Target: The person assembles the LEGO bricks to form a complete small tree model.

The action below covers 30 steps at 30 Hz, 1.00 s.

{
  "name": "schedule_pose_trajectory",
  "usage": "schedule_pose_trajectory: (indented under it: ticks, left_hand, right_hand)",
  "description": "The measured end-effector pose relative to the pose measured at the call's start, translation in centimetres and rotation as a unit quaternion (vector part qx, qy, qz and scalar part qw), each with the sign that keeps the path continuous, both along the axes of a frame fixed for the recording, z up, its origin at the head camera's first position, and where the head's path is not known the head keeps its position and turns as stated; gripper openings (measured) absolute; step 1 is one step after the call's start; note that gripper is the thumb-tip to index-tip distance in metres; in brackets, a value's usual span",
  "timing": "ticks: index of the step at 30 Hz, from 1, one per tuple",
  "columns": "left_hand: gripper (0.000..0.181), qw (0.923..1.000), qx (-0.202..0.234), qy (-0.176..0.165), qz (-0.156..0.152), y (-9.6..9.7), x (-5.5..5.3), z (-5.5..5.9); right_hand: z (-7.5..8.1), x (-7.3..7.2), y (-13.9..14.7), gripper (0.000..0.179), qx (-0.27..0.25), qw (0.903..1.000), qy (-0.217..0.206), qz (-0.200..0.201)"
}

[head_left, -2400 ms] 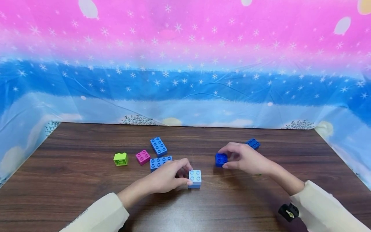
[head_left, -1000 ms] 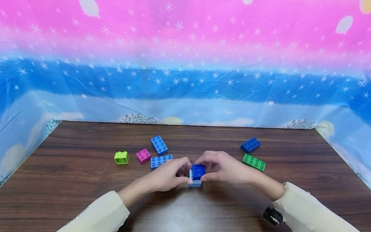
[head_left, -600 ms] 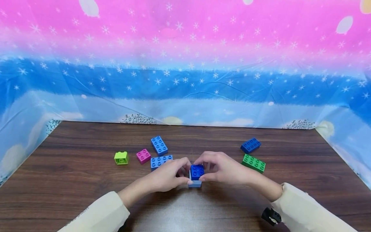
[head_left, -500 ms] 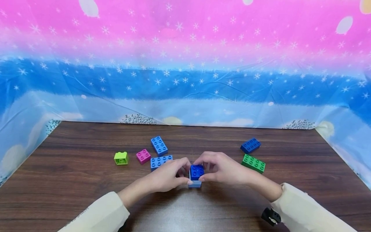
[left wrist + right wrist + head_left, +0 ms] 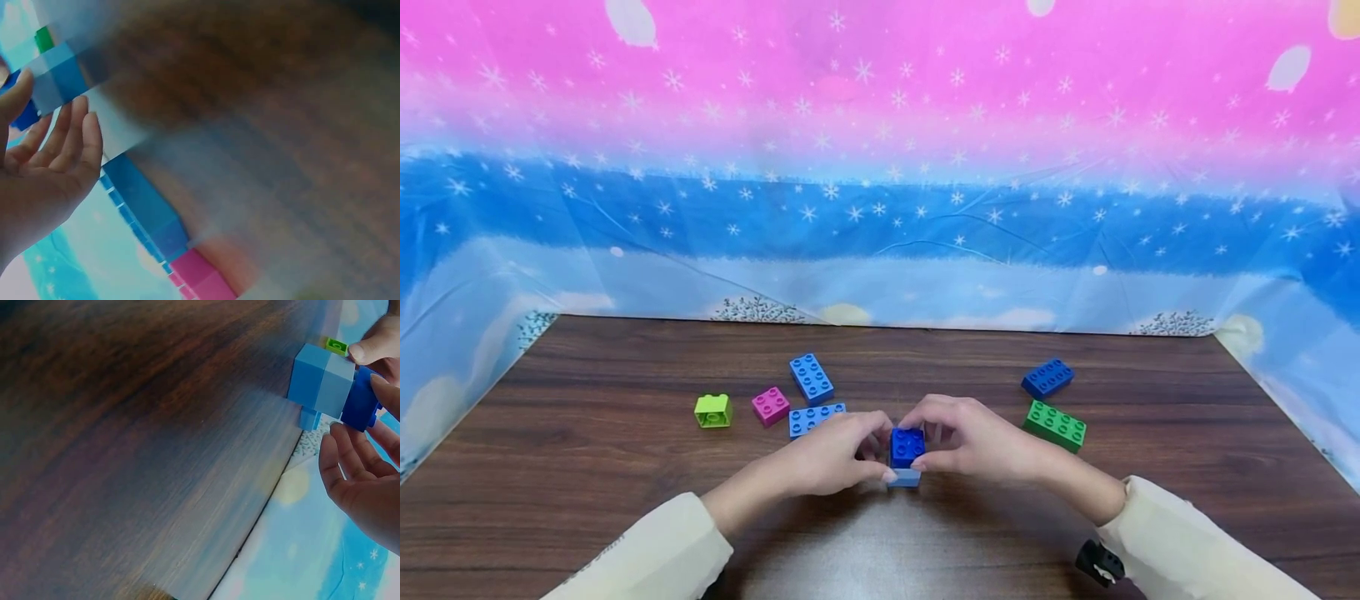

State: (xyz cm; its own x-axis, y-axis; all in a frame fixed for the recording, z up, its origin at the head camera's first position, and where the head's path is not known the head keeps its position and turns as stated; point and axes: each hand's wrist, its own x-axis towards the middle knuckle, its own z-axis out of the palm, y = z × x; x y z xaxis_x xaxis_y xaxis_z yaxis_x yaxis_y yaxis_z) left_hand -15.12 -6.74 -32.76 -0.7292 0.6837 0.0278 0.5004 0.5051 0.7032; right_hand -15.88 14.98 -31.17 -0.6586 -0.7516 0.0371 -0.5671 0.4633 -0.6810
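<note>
My left hand (image 5: pixel 831 454) holds a light blue toy brick (image 5: pixel 334 384) between thumb and fingers. That brick stands on a mid-blue brick (image 5: pixel 308 378), forming a small upright stack on the table. With thumb and fingertips my right hand (image 5: pixel 981 437) pinches a dark blue two-by-two brick (image 5: pixel 907 447), which sits on top of the light blue one, nearly lined up with it. In the right wrist view the dark blue brick lies right against the light blue one, both thumbs close to that seam.
Left of the hands lie a lime green brick (image 5: pixel 712 411), a magenta brick (image 5: pixel 771 406) and two blue long bricks, one farther back (image 5: pixel 811 378), the other (image 5: pixel 817 418) partly behind my left hand. At right are a dark blue long brick (image 5: pixel 1048 378) and a green long brick (image 5: pixel 1055 425).
My right hand has carried the dark blue brick leftward from the right side onto the light blue brick, then shifted it slightly left into line. The left hand has stayed in place.
</note>
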Motion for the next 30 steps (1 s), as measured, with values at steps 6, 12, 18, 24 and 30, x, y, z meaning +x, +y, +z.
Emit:
schedule_pose_trajectory:
  ticks: [6,12,18,24,30]
  left_hand:
    - [0.03,0.9999,0.01,0.012,0.006,-0.4,-0.1,0.8]
    - [0.023,0.9994,0.025,0.017,0.015,-0.4,0.2,1.2]
    - [0.021,0.9993,0.028,0.019,0.018,-0.3,0.3,1.0]
    - [0.02,0.9991,0.035,0.015,0.018,-0.3,0.4,1.0]
    - [0.019,0.9989,0.041,0.007,0.022,-0.3,0.3,0.9]
  right_hand:
    - [0.0,0.0,0.0,0.031,-0.005,1.0,-0.004,0.004]
    - [-0.1,0.0,-0.1,0.031,-0.011,0.9999,-0.003,0.01]
    - [-0.2,-0.1,-0.1,0.031,-0.012,0.9999,-0.007,0.005]
    - [-0.2,-0.1,0.0,0.029,-0.007,0.9999,-0.008,-0.005]
    - [-0.2,-0.1,0.1,0.028,-0.01,1.0,-0.001,-0.001]
